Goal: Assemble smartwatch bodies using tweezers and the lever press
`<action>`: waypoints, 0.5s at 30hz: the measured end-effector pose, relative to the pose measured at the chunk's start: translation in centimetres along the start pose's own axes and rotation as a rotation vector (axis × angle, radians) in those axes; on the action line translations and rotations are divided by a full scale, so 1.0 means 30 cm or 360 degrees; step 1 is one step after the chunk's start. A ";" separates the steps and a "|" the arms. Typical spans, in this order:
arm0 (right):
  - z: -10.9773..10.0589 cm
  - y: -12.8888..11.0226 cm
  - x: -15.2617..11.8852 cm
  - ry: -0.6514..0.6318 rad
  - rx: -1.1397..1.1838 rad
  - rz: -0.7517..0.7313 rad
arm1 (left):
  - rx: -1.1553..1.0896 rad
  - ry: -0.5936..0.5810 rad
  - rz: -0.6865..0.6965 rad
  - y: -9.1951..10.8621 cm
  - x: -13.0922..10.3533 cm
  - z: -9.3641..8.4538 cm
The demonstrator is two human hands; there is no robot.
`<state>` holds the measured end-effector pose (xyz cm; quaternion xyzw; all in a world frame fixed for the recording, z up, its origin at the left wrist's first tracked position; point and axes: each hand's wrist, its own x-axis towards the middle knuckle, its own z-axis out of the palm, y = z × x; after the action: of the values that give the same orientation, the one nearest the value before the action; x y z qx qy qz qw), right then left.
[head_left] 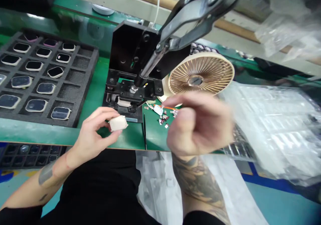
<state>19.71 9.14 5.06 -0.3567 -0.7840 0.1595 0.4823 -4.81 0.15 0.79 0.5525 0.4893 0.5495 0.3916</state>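
Observation:
My left hand (94, 129) pinches a small cream smartwatch case (118, 123) between thumb and fingers, just in front of a black toggle press (132, 94). Inside the press's lower fixture sits another cream piece (124, 101), partly hidden by the frame. My right hand (198, 126) is raised above the green bench to the right, smeared by motion, its fingers partly curled; whether it holds anything is not visible. Small scraps (164, 118) and a white object with a cable (158, 110) lie on the bench just beyond it.
On the left, a dark foam tray (82, 74) holds several smartwatches in rows. Behind my right hand stands a cream fan (200, 74). Clear plastic trays and wrapping (281, 124) cover the right side. The press lever (193, 14) reaches up and right. The bench edge (150, 149) runs before my lap.

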 end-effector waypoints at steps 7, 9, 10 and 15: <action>0.175 0.063 -0.036 -0.0888 -0.0366 -0.0273 | 0.0861 0.0048 0.0508 0.019 0.036 -0.052; 0.236 0.093 -0.008 -0.1017 -0.0443 -0.0182 | 0.0921 0.0070 0.0513 0.019 0.036 -0.049; 0.256 0.102 0.005 -0.1041 -0.0457 -0.0132 | 0.0955 0.0083 0.0504 0.018 0.032 -0.049; 0.230 0.079 -0.016 -0.0756 -0.0167 -0.0032 | 0.1236 0.0087 0.0495 0.008 0.014 -0.072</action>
<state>14.82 11.09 0.01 -0.3260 -0.8862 0.1932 0.2666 -6.95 0.28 1.31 0.7115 0.5812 0.3913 0.0534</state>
